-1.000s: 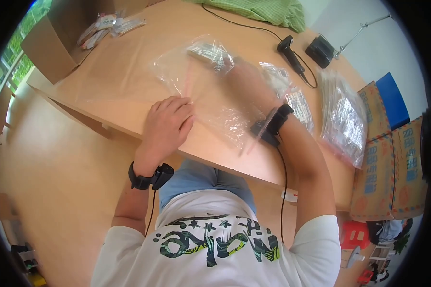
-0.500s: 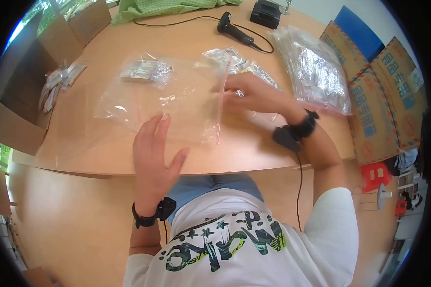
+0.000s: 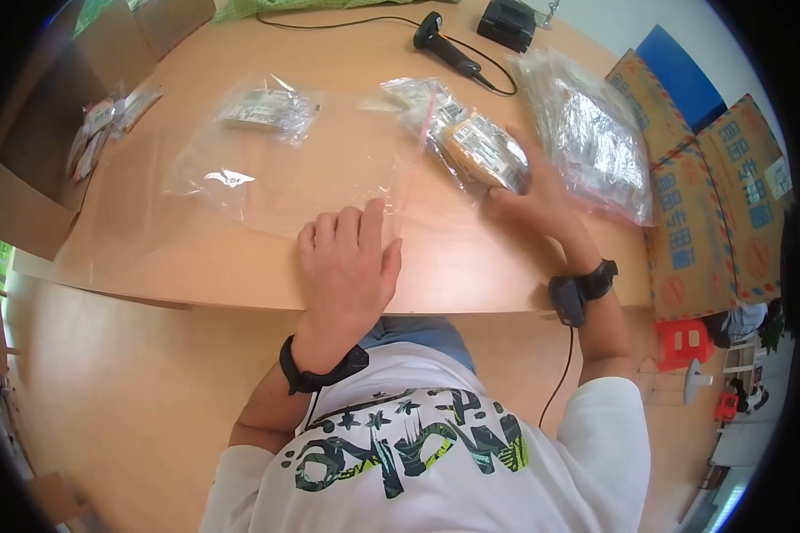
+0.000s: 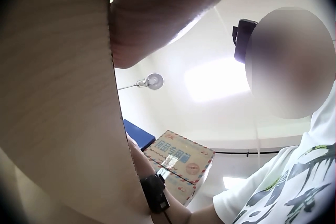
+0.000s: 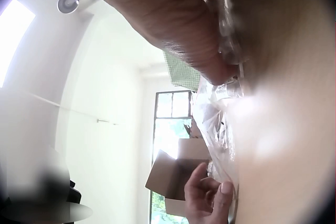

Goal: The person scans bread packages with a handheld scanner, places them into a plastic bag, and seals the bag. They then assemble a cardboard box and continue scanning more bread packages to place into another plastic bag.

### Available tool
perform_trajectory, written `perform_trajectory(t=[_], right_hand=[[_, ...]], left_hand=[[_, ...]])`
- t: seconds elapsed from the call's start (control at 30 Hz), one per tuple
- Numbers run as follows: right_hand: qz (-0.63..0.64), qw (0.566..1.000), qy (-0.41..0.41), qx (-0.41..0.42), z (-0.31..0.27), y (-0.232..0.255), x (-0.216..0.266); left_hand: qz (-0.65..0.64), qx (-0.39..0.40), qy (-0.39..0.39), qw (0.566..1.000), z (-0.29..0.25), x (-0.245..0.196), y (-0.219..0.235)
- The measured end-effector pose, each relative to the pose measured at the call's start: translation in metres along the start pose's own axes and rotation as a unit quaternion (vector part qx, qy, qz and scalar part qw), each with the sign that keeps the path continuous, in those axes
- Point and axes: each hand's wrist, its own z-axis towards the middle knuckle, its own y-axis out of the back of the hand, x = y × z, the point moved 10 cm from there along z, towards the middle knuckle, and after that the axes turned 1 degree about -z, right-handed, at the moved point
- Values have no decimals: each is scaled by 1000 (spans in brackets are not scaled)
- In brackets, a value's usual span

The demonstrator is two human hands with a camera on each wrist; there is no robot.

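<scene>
A large clear zip bag (image 3: 329, 164) with a pink strip lies flat on the table. One packet with a printed label (image 3: 271, 111) is inside its far left part. My left hand (image 3: 351, 262) rests palm down on the bag's near edge, fingers stretched forward; in the right wrist view the left hand (image 5: 207, 198) shows low beside the clear plastic. To the right, my right hand (image 3: 547, 200) grips an orange-brown labelled packet (image 3: 484, 151), thumb on the near side and fingers round the far end. More clear labelled packets (image 3: 422, 98) lie just behind and under it.
A stack of clear bags (image 3: 587, 133) lies at the right, beside printed cartons (image 3: 684, 240). A corded barcode scanner (image 3: 449, 49) and a black device (image 3: 507, 25) stand at the back. At the left, an open cardboard box (image 3: 36, 169) has small packets (image 3: 102, 124) at its opening.
My right hand has drawn back out of the large bag, where the packet stays, and moved right to the orange-brown packet. The left hand has shifted right along the bag. The head view has turned.
</scene>
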Motion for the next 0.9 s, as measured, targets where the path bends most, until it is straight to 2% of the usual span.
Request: perform_trajectory(t=[0.03, 0.13, 0.23, 0.33, 0.43, 0.57, 0.63, 0.77, 0.87, 0.9], right_hand=[[-4, 1000, 9, -4, 2, 4, -1], [194, 980, -47, -20, -1, 13, -7], [63, 996, 63, 10, -2, 24, 25], [-120, 985, 84, 96, -13, 17, 57], [-186, 971, 109, 102, -16, 17, 75], [-173, 963, 164, 129, -17, 12, 105], [-124, 970, 174, 114, -13, 5, 117], [-63, 978, 180, 83, 5, -22, 133], [-43, 977, 192, 85, 21, -35, 139], [-65, 977, 167, 115, 27, -37, 138]], left_hand=[[-2, 4, 1, 1000, 0, 1, -1], [-8, 55, 10, 998, 3, -2, -2], [-13, 51, -12, 999, 3, -6, -5], [20, 45, -4, 999, -1, 0, -10], [-17, 21, 11, 1000, -3, 5, -5], [-154, -97, 48, 982, -4, 16, 20], [-214, -141, 61, 965, -8, 23, 34], [-238, -194, 30, 951, -15, 21, 50], [-229, -217, 14, 949, -18, 20, 55], [-226, -223, 12, 948, -19, 20, 56]])
